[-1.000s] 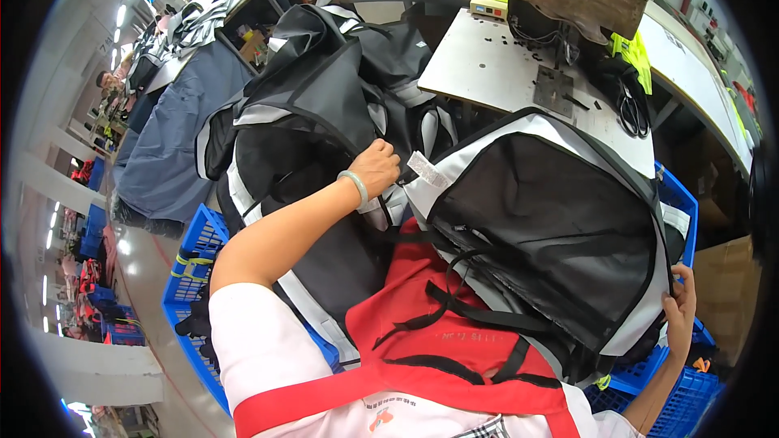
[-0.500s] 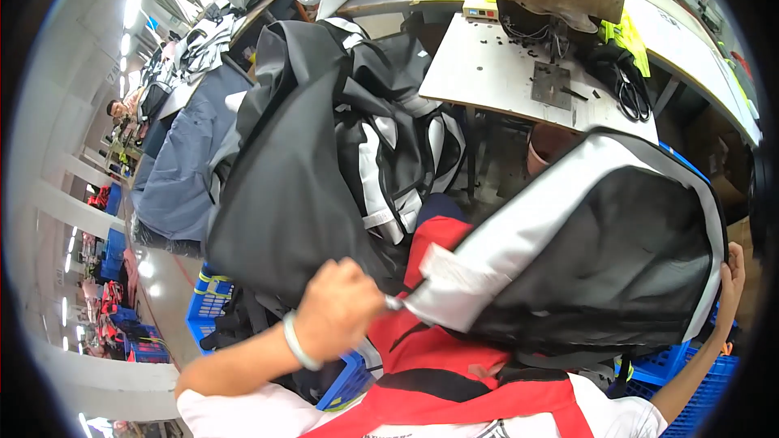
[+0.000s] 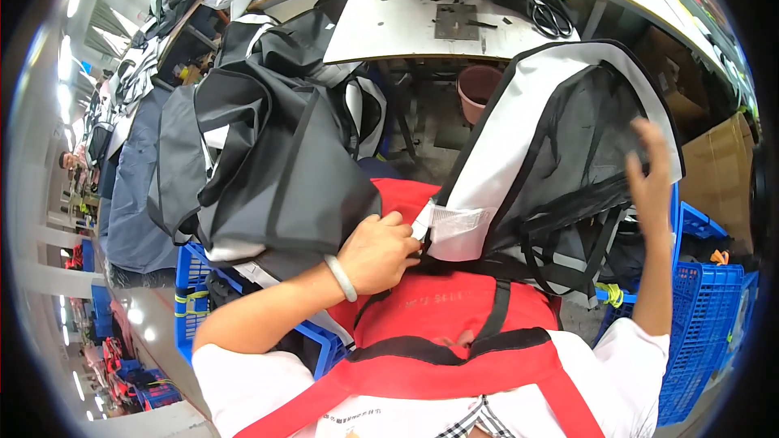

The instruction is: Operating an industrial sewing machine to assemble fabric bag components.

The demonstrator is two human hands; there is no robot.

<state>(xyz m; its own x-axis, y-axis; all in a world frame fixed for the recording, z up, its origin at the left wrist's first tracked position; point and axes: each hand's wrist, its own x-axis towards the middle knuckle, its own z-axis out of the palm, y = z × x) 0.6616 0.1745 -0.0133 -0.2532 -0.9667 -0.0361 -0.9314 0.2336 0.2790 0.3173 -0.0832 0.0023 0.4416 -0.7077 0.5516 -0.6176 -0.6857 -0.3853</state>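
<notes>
A black-and-grey bag [image 3: 560, 170] is held up over the red apron [image 3: 454, 308], below the near edge of the sewing table [image 3: 389, 28]. Its lower corner is pinched in the closed left hand [image 3: 377, 251]; the right hand [image 3: 649, 178], fingers spread, is pressed flat against its far side. The piece seems to be mid-turn for handling, and a firmer right-hand grasp is judged necessary next.

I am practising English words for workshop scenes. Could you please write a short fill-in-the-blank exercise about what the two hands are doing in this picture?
1. The left hand grips the corner of the black and ____ bag piece.
2. On the left wrist sits a pale ____.
3. The right hand rests with ____ fingers against the far side of the bag piece.
4. The apron under the bag piece is ____.

Missing words: white; bracelet; spread; red
</notes>
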